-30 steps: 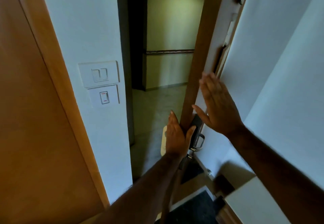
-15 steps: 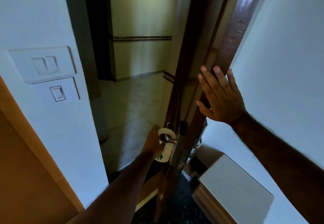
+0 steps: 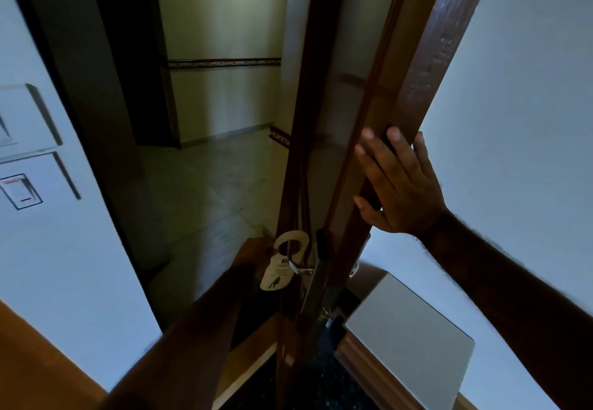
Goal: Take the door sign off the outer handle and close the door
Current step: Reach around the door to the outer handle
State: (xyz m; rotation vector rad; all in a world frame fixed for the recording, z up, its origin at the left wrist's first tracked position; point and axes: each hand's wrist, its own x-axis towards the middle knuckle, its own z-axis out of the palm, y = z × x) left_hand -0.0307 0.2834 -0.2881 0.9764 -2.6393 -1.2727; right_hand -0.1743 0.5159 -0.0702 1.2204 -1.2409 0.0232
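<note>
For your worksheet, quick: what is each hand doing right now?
Left hand: at the door sign, grip cannot be told.
Right hand: open, flat against the door edge.

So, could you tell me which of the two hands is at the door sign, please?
The left hand, low by the outer handle, is at the sign, whose loop is around the handle. The right hand rests flat, higher, on the door edge.

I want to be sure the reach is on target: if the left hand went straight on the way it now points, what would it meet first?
Most likely the door sign hanging on the outer handle: the left hand already looks to be at its edge. Depth is hard to judge; contact cannot be told.
</note>
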